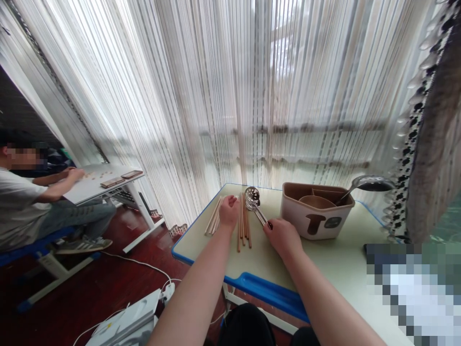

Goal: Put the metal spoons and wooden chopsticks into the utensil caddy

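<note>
My right hand [284,236] is closed on the dark handle end of a metal slotted ladle [252,195], whose bowl points away from me over the table. Other shiny metal utensils seem to lie against it, but I cannot tell them apart. My left hand [229,210] is above the table with its fingers curled together; whatever they hold, if anything, is hidden. Brown chopsticks [243,230] lie lengthwise just right of that hand. Paler chopsticks [214,218] lie on its left, partly covered by it.
A white-and-brown utensil holder [317,222] stands right of my right hand, with a metal ladle [372,183] sticking out of it. Everything rests on a pale table with a blue edge [272,291]. Another person [21,206] sits at a white table at left. Sheer curtains [216,96] hang behind.
</note>
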`<state>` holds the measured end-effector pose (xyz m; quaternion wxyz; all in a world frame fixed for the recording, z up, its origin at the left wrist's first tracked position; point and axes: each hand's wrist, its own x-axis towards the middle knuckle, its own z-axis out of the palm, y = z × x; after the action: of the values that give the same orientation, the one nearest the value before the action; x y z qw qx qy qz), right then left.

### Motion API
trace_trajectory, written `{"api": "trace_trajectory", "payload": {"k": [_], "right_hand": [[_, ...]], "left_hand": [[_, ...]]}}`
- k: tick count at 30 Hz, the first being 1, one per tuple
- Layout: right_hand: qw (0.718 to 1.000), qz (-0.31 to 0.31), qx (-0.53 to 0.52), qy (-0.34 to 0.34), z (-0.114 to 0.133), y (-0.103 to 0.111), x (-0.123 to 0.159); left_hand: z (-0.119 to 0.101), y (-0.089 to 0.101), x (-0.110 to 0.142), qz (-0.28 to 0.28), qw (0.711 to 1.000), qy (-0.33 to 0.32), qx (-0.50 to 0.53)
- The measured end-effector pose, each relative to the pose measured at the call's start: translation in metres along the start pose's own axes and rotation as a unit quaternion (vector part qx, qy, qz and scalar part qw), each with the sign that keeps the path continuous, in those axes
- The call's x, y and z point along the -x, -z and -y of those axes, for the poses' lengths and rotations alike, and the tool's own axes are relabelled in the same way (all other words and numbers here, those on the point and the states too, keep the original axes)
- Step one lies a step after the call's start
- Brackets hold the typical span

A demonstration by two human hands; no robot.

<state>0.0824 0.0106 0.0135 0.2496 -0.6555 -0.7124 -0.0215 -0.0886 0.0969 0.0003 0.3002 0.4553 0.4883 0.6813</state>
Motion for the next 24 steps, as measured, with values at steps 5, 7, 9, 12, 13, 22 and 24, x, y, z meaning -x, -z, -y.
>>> {"api": "trace_trajectory", "payload": {"k": [5, 7, 9, 12, 13, 22, 24], "right_hand": [[0.992, -0.042, -0.108, 0.046, 0.004, 0.000, 0.007], [0.987, -0.048, -0.142, 0.060, 0.005, -0.002, 0.009], [0.983, -0.050, -0.165, 0.066, 0.005, -0.003, 0.010], [0.978, -0.041, -0.193, 0.071, 0.004, -0.002, 0.009], [0.976, -0.036, -0.203, 0.070, 0.004, -0.001, 0.009], [0.958, 0.011, -0.281, 0.053, 0.005, 0.006, 0.010], [0.955, 0.015, -0.290, 0.053, 0.004, 0.007, 0.010]], "left_hand": [[-0.008, -0.003, 0.000, 0.080, 0.967, 0.112, 0.215], [-0.013, -0.003, 0.001, 0.126, 0.946, 0.130, 0.270], [-0.016, -0.002, 0.002, 0.154, 0.931, 0.139, 0.300], [-0.018, 0.000, 0.001, 0.155, 0.921, 0.150, 0.324], [-0.018, 0.001, 0.001, 0.155, 0.918, 0.152, 0.331], [-0.022, 0.007, -0.001, 0.188, 0.909, 0.156, 0.339], [-0.023, 0.008, -0.001, 0.192, 0.908, 0.153, 0.338]]}}
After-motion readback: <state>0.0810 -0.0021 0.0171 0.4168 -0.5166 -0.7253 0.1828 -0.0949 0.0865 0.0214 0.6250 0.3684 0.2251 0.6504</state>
